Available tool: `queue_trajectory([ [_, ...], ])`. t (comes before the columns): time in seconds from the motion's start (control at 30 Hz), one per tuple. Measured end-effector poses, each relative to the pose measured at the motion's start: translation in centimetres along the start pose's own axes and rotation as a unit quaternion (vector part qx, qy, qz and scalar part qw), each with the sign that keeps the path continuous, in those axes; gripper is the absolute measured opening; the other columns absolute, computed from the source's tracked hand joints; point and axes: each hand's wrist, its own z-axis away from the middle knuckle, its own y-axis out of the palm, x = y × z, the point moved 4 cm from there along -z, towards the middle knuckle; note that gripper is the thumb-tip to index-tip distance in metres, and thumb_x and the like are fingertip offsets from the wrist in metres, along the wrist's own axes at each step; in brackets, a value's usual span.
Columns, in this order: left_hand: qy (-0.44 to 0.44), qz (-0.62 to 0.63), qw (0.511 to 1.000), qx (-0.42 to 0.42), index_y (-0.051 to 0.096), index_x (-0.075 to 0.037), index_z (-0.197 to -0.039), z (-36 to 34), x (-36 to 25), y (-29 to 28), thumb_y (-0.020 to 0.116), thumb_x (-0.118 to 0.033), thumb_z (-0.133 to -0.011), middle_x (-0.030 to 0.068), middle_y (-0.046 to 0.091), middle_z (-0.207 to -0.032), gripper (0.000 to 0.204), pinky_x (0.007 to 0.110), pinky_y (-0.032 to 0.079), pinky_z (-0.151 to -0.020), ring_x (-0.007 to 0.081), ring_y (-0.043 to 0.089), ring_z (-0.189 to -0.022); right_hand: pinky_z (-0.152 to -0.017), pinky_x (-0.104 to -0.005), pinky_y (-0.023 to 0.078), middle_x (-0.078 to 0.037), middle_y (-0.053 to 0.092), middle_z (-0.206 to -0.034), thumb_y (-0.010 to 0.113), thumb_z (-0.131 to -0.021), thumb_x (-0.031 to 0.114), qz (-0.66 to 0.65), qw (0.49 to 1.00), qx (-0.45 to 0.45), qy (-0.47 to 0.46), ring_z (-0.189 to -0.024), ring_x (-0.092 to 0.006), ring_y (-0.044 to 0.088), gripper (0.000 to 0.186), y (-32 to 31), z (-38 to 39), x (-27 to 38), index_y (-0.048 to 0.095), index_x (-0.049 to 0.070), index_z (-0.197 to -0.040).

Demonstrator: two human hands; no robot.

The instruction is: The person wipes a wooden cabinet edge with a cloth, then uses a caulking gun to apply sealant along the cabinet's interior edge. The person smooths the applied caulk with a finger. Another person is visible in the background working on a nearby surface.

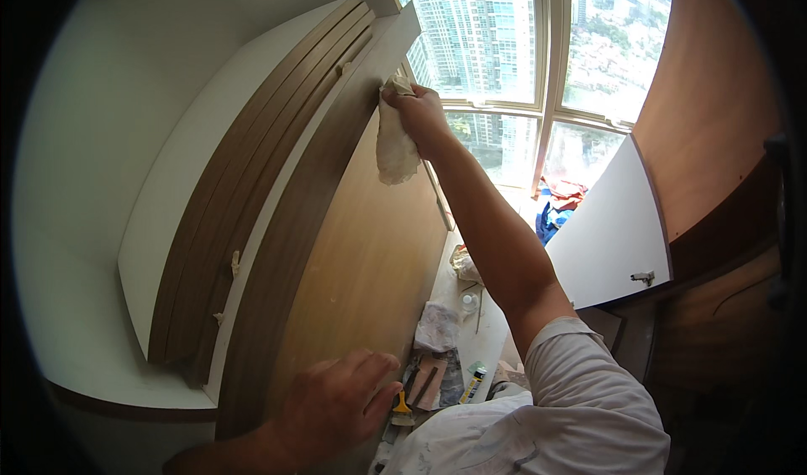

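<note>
A crumpled off-white rag (395,151) is gripped in my right hand (422,118) at the far end of a long wooden panel. The rag hangs down and lies against or close to the dark brown edge (324,181) of the panel. Below that edge stretches the panel's light wood face (370,231). Nearer to me, my left hand (340,395) is empty, its thumb apart from the bent fingers. It is over the near end of the panel; whether it touches the wood I cannot tell.
Brown-edged boards (252,164) are stacked on the left. On the right hangs a white cabinet door (609,231) with a metal hinge (642,278). Below lie a yellow-handled scraper (403,409), a tube (472,384), a plastic bottle (468,303) and plastic bags (437,328). Windows (471,38) stand ahead.
</note>
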Motion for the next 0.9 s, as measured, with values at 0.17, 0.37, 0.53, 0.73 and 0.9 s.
queue_trajectory([
  [0.17,0.001,0.002,1.0,-0.005,0.065,-0.011,-0.113,0.1,0.1,0.0,0.076,-0.023,-0.096,0.009,0.067,-0.09,0.023,0.042,0.057,-0.066,0.0281,0.071,-0.073,-0.071,-0.0405,0.059,-0.013,0.071,-0.1,0.075,-0.098,0.019,-0.04,0.997,-0.059,0.016,-0.082,-0.0229,0.07,0.034,-0.5,-4.1,1.6,0.068,-0.003,-0.123],
  [0.37,0.0,0.006,1.0,-0.001,0.063,-0.01,-0.117,0.1,0.5,-0.2,0.074,-0.023,-0.096,0.0109,0.069,-0.098,0.027,0.045,0.058,-0.068,0.034,0.072,-0.076,-0.071,-0.0411,0.059,-0.012,0.072,-0.1,0.074,-0.098,0.018,-0.063,0.997,-0.049,0.013,-0.081,-0.0228,0.07,0.032,0.1,-2.5,1.2,0.068,-0.002,-0.122],
  [0.53,-0.001,0.007,1.0,-0.009,0.066,-0.011,-0.112,-0.2,0.2,-0.1,0.077,-0.021,-0.094,0.0084,0.066,-0.085,0.023,0.041,0.056,-0.065,0.0269,0.07,-0.072,-0.067,-0.0343,0.057,-0.007,0.072,-0.092,0.075,-0.099,0.019,-0.032,0.998,0.046,0.012,-0.075,-0.0157,0.068,0.027,1.6,4.3,0.2,0.07,-0.001,-0.117],
  [0.73,-0.014,0.002,1.0,-0.006,0.066,-0.011,-0.112,-0.1,0.4,-0.2,0.078,-0.022,-0.095,0.0082,0.066,-0.085,0.024,0.041,0.056,-0.066,0.0264,0.07,-0.073,-0.066,-0.0339,0.056,-0.007,0.071,-0.091,0.076,-0.099,0.02,-0.046,0.999,-0.006,-0.02,-0.073,-0.0156,0.067,0.027,1.5,2.5,0.1,0.07,-0.002,-0.113],
  [0.9,-0.011,0.006,1.0,0.004,0.063,-0.012,-0.116,0.1,0.7,0.0,0.072,-0.027,-0.098,0.0102,0.069,-0.097,0.025,0.045,0.059,-0.066,0.0331,0.072,-0.076,-0.066,-0.0377,0.056,-0.011,0.071,-0.092,0.075,-0.097,0.019,-0.055,0.994,-0.087,-0.025,-0.075,-0.0207,0.068,0.028,0.2,-3.8,0.7,0.071,-0.003,-0.113],
])
